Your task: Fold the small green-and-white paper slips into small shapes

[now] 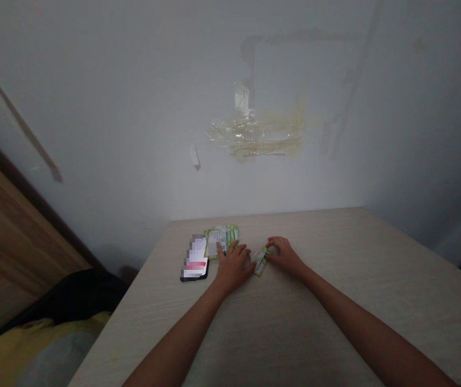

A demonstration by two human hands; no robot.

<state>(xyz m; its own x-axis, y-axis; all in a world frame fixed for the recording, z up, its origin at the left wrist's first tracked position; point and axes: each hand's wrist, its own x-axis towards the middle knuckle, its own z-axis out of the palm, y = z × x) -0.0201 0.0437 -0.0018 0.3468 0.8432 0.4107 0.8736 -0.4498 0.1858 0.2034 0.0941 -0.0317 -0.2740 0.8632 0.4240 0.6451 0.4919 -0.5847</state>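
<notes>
My left hand [233,264] rests palm down with its fingers spread. Its thumb lies at the left edge of a small green-and-white packet [260,262], and its fingertips reach the lower right of a larger green-and-white printed packet [216,242]. From the other side, my right hand [286,256] has its thumb and fingers closed on the right edge of the small packet. That packet looks wrinkled or folded, and what is inside it cannot be made out. Left of my left hand lies a phone [195,267] with its screen lit, partly overlapped by the larger packet.
The pale wooden table [327,236] meets a white wall [134,107] that carries old clear tape [254,134]. To the left of the table are a yellow and grey cloth [49,349], something dark, and a wooden panel [5,242].
</notes>
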